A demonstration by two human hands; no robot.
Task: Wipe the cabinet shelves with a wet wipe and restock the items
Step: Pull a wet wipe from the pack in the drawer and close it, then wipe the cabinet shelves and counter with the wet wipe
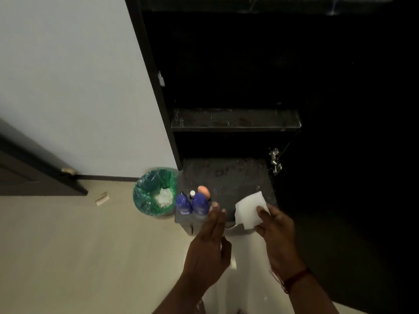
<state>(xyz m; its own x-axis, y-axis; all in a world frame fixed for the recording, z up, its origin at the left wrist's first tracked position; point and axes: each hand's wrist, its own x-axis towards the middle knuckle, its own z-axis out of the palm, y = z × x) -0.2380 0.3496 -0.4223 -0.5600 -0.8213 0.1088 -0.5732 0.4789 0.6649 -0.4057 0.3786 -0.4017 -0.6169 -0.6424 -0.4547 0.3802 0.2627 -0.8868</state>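
A dark open cabinet (156, 87) fills the upper right, with a dusty middle shelf (235, 120) and a speckled lower surface (229, 175). My right hand (275, 225) pinches a white wet wipe (249, 208) above the front of that lower surface. My left hand (209, 243) hovers with straight fingers just right of two blue bottles (191, 203). A small white-capped bottle (192, 193) and an orange egg-shaped item (203, 191) stand behind them at the surface's left front corner.
A bin with a green liner (149, 191) holding crumpled white wipes sits on the floor left of the cabinet. A dark door (34, 164) stands at the left, with a small paper scrap (102, 198) on the pale floor. A metal hinge (275, 160) shows on the cabinet's right.
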